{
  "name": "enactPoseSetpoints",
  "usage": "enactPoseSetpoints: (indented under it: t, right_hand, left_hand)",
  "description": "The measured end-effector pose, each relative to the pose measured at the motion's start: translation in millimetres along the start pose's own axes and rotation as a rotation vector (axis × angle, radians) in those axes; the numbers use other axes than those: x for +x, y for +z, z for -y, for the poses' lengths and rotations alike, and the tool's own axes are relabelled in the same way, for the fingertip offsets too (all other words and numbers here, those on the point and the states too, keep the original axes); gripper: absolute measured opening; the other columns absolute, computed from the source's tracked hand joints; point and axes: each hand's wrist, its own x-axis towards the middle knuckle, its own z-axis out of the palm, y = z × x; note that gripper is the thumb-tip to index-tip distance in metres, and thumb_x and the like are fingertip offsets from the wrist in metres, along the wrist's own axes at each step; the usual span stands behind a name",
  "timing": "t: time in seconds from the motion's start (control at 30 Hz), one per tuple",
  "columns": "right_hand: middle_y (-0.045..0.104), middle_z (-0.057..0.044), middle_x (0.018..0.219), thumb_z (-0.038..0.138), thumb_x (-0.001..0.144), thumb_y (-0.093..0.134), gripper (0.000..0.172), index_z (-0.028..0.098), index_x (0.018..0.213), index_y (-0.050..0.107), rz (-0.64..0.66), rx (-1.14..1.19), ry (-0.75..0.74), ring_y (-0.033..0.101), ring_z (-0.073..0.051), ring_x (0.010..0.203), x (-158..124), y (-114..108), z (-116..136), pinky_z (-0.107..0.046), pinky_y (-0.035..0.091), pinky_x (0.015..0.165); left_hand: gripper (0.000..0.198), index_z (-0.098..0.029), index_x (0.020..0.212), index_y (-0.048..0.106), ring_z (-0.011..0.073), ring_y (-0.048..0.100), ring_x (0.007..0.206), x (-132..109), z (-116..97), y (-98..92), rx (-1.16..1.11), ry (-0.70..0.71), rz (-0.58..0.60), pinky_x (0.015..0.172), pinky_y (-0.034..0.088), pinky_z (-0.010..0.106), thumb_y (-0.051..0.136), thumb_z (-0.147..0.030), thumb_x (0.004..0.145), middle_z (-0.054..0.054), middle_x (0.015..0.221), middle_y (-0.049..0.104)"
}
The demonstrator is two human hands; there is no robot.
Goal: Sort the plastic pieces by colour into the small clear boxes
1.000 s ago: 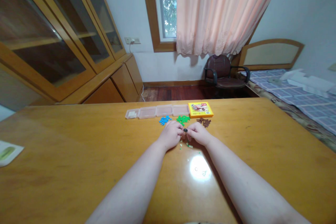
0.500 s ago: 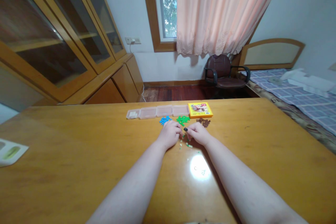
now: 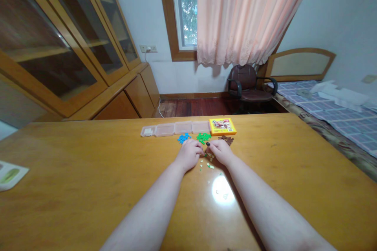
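Note:
My left hand (image 3: 190, 155) rests on the table with its fingers curled down together; whatever is between the fingertips is hidden. Close beside it, my right hand (image 3: 221, 152) pinches what looks like a small dark piece (image 3: 207, 144) between thumb and fingers. Under and just in front of the hands lie several small cream and green pieces (image 3: 210, 166), too small to make out well. Beyond the hands sit a pile of blue building bricks (image 3: 184, 137), a pile of green bricks (image 3: 203, 137) and a pile of brown bricks (image 3: 227, 140).
A row of shallow clear plastic trays (image 3: 165, 130) runs along the back of the wooden table (image 3: 88, 188), meeting a yellow box (image 3: 223, 126) at its right end. At the left edge lies a white object with green ovals (image 3: 11, 175). An office chair (image 3: 244, 82) stands beyond.
The whole view has shifted slightly, with the table lower in the picture. Both hands stay close together over the small pieces; their fingers have moved only a little.

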Motion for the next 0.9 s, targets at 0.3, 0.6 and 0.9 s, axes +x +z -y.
enactPoseSetpoints:
  t: [0.3, 0.6, 0.9]
  right_hand:
    - [0.065, -0.003, 0.062, 0.035, 0.092, 0.038, 0.046, 0.016, 0.064, 0.068, 0.04, -0.049, 0.003, 0.055, -0.014, 0.058, -0.6, -0.9, 1.1, -0.023, 0.034, 0.057]
    - [0.062, -0.004, 0.054, 0.037, 0.091, 0.037, 0.051, 0.016, 0.054, 0.064, -0.066, -0.115, 0.084, 0.054, -0.014, 0.054, 1.5, -2.2, 0.5, -0.024, 0.033, 0.054]
    - [0.065, -0.003, 0.059, 0.041, 0.09, 0.041, 0.047, 0.016, 0.062, 0.068, 0.083, 0.019, -0.013, 0.057, -0.014, 0.056, -0.9, 0.4, -3.5, -0.023, 0.038, 0.058]
  left_hand:
    - [0.026, -0.024, 0.07, 0.072, 0.0169, 0.053, 0.084, 1.6, -0.5, -2.6, 0.016, -0.066, -0.02, 0.082, 0.038, 0.035, 0.052, -0.007, 0.076, 0.002, 0.082, 0.065]
    - [0.027, -0.026, 0.068, 0.072, 0.0176, 0.052, 0.089, -0.4, -2.5, -0.9, 0.021, -0.032, 0.027, 0.085, 0.037, 0.037, 0.054, -0.008, 0.076, 0.0, 0.085, 0.066]
    - [0.028, -0.027, 0.087, 0.073, 0.0191, 0.053, 0.095, 0.8, 2.8, 2.6, 0.064, -0.131, 0.013, 0.089, 0.037, 0.039, 0.052, -0.011, 0.078, 0.002, 0.096, 0.068]
